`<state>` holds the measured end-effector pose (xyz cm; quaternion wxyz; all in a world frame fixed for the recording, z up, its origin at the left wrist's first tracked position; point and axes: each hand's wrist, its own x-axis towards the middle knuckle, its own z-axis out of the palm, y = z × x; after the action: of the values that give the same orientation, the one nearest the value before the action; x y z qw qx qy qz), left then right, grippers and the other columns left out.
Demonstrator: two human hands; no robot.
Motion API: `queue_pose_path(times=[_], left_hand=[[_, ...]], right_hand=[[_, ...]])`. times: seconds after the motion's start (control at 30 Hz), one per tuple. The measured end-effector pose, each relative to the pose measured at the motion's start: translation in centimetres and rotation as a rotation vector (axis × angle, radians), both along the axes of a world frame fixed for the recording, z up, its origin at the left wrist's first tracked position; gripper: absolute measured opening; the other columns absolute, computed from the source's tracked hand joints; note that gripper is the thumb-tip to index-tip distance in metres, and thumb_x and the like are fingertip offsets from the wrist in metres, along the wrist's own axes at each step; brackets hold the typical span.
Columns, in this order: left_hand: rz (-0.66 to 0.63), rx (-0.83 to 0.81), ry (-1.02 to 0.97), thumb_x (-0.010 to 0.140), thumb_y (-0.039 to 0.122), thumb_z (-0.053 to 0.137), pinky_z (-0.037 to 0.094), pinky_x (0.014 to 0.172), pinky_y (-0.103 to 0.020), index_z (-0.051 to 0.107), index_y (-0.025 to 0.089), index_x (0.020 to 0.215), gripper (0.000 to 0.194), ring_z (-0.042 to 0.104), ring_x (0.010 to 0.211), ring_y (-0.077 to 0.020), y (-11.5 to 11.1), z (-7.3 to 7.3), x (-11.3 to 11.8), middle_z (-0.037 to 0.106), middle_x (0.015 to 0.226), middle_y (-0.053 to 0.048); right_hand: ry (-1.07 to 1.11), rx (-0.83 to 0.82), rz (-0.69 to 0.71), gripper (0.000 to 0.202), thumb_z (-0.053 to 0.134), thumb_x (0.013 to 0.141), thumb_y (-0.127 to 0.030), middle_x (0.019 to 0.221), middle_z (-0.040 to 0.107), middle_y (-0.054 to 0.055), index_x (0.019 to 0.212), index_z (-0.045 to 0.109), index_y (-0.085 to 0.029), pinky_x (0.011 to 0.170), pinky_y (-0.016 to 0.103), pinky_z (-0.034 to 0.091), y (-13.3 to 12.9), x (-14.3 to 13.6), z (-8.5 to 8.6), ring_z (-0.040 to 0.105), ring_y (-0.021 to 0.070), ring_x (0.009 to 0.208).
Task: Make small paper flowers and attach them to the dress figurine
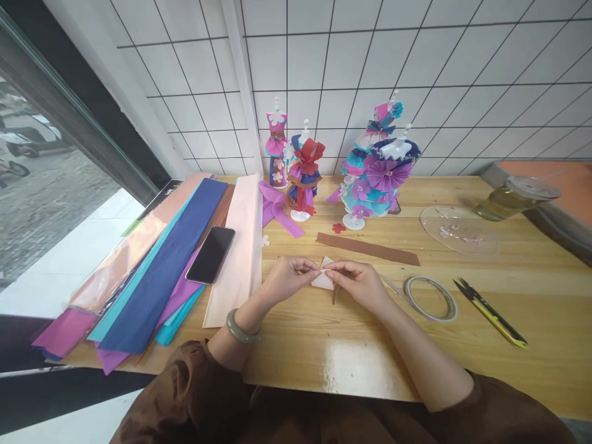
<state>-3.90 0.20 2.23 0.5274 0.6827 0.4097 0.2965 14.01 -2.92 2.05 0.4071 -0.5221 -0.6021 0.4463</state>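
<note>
Both our left hand (287, 279) and right hand (363, 285) pinch a white bit (323, 271), probably for control; tape (437, 319) sits handy, right of them.

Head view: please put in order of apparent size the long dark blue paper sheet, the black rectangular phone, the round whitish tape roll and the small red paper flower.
Largest to smallest:
- dark blue paper sheet
- black phone and whitish tape roll: they look too alike to rank
- red paper flower
</note>
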Motion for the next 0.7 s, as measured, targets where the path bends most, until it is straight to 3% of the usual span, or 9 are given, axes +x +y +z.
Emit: queue_pose_path(times=[0.4,0.7], left_hand=[[-0.027,-0.163,-0.12,0.068,0.037,0.06,0.044,0.052,-0.02,0.062,0.012,0.08,0.029,0.053,0.052,-0.0075,0.09,-0.02,-0.03,0.061,0.066,-0.004],[-0.033,-0.258,-0.289,0.066,0.032,0.064,0.046,0.053,-0.021,0.059,0.01,0.078,0.026,0.056,0.053,-0.0083,0.38,-0.17,-0.15,0.059,0.063,-0.002]], right_hand=[[0.038,-0.051,0.029,0.023,0.057,0.073,-0.038,0.075,0.065,0.003,0.08,0.064,-0.017,0.058,0.026,0.045,-0.06,0.11,0.13,0.057,0.0127,0.062],[0.073,-0.04,0.0,0.024,0.06,0.07,-0.036,0.077,0.067,0.004,0.084,0.065,-0.017,0.059,0.027,0.046,-0.09,0.34,0.44,0.058,0.0138,0.063]])
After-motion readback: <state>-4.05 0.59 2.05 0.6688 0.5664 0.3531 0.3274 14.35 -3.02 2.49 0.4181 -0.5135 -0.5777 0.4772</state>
